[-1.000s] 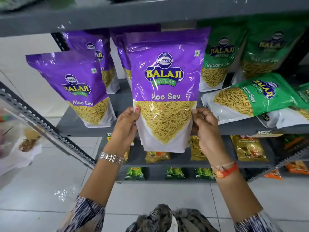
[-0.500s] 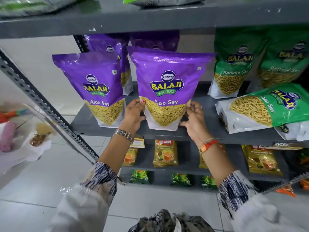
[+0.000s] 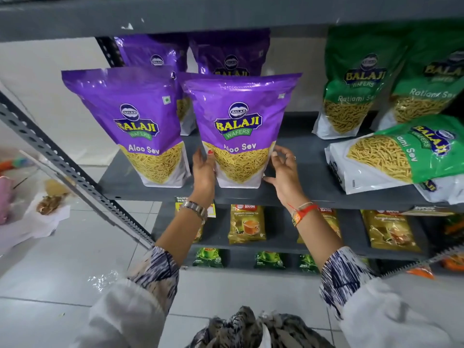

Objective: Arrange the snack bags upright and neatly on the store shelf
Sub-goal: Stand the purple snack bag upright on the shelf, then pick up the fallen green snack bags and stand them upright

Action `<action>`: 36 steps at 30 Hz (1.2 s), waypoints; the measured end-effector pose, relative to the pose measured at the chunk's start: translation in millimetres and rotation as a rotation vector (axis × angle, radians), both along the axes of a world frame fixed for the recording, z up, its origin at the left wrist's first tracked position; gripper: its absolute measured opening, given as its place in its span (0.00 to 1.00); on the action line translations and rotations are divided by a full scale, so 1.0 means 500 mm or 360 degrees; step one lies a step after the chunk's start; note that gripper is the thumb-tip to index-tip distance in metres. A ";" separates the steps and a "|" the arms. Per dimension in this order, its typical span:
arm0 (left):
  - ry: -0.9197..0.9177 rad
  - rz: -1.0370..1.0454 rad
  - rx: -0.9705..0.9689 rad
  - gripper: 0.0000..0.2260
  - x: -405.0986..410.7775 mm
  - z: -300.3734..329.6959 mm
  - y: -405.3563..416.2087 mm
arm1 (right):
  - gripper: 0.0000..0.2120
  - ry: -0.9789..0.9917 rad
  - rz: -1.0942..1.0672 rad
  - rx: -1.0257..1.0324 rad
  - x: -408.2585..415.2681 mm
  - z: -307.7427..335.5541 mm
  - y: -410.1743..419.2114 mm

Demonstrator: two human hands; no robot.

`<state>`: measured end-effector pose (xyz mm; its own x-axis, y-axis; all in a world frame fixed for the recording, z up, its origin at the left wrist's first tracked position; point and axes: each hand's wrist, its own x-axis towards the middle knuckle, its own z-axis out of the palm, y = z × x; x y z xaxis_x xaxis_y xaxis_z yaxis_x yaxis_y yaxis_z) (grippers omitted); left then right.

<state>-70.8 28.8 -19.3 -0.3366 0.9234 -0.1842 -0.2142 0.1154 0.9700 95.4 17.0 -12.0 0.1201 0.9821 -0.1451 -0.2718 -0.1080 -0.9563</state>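
Purple Aloo Sev bag [image 3: 239,131] upright on grey shelf [image 3: 301,172], just beside second purple bag [image 3: 140,126]. Left hand [image 3: 204,169] touches its lower-left edge, fingers loose; right hand [image 3: 282,172] spread beside lower-right corner. Green Ratlami Sev bag [image 3: 391,156] lies flat, right.

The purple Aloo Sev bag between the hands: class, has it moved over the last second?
Yes. The purple Aloo Sev bag went from held out front, overhanging the grey shelf edge, back onto it, standing upright.

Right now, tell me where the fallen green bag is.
The fallen green bag lies on its side at the right of the middle shelf, in front of two upright green bags.
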 end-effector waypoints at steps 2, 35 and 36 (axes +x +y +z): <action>0.0142 0.0108 0.0118 0.26 0.038 -0.017 -0.027 | 0.13 -0.0059 -0.0093 0.0006 0.018 -0.005 -0.021; 0.0470 -0.1598 -0.0515 0.19 0.618 0.046 0.263 | 0.06 0.0362 -0.0964 -0.0316 0.473 -0.040 -0.063; 0.0329 -0.1553 -0.0546 0.17 0.606 0.038 0.254 | 0.05 0.0298 -0.0973 -0.0308 0.478 -0.042 -0.064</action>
